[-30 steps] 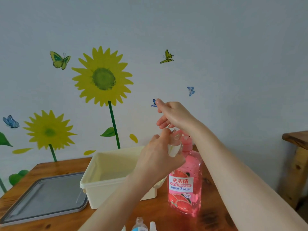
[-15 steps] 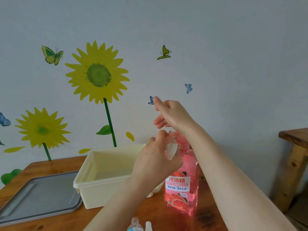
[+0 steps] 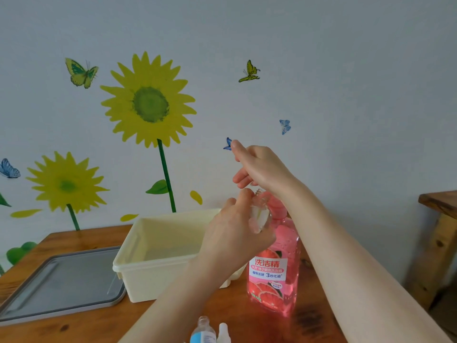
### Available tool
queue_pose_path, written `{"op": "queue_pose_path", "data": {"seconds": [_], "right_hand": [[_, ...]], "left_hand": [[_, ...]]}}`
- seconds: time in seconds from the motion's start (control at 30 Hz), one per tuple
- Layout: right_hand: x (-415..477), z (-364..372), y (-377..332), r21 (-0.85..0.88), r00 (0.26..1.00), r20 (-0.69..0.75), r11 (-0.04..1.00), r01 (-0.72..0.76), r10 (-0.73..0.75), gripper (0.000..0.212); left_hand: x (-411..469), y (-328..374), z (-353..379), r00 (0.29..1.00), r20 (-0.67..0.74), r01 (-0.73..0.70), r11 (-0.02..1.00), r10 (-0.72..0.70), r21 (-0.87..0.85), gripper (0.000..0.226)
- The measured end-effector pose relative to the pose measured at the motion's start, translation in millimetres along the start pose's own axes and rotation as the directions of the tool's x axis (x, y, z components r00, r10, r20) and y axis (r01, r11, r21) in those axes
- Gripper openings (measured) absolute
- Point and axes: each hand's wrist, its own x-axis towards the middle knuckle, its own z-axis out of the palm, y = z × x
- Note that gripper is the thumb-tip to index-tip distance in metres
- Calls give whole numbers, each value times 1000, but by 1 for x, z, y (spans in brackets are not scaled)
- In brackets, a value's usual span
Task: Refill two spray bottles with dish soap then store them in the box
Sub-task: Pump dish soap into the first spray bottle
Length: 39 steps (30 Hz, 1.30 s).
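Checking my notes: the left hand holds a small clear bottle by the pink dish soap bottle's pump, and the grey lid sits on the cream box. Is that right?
No. In the head view the grey lid lies on the table left of the cream box, which is open. The left hand holds the small clear bottle by the pump of the pink dish soap bottle.
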Motion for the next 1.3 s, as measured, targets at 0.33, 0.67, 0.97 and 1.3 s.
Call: {"op": "queue_pose_path", "data": {"seconds": [0.33, 0.67, 0.97, 1.3], "right_hand": [[1, -9, -12, 28, 998, 38, 998, -48, 47, 46], [1, -10, -12, 116, 1000, -20, 993, -10, 12, 38], [-9, -13, -10, 329, 861, -498, 895, 301, -106, 26], [-25, -7, -35, 146, 875, -427, 938, 315, -228, 23]], "left_hand": [[2, -5, 3, 1000, -23, -19, 992, 16, -124, 45], [-2, -8, 11, 994, -105, -31, 991, 17, -130, 53], [-14, -19, 12, 998, -44, 32, 957, -47, -289, 53], [-29, -19, -23, 946, -257, 83, 916, -196, -393, 76]]}}
